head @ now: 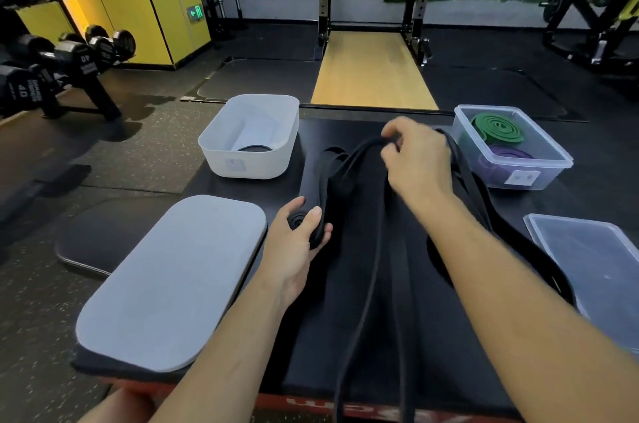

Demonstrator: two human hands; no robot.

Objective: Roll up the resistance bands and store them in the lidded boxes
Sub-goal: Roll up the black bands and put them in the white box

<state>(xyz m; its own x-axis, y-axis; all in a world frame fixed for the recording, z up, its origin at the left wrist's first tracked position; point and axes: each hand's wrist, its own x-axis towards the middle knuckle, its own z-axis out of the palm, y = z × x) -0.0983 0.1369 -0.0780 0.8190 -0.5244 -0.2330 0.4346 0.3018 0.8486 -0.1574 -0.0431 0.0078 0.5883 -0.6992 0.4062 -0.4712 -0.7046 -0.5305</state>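
Near edge: loose strands of the black resistance band (377,284) hang off the black padded platform (345,336) toward the camera, long axis running near-to-far. Grey lid (173,281) lies flat near left; clear lid (594,267) near right.

Mid: left hand (297,242) is clenched around the started coil of the black band, thumb on top. The free length leads far and right from the coil, up to the right hand (415,159), which pinches a bundle of strands lifted off the platform. So the feed comes from far-right of the coil; the left hand is nearer the roll, the right is just tensioning slack.

Far: white box (249,139) far left, open, with something dark on its floor, likely a rolled band. Clear box (511,149) far right, open, holds a green roll (498,128) and a purple roll (508,154).

Judgement: mid-roll, most of the length not wound yet. White box is the closer drop for the left hand.
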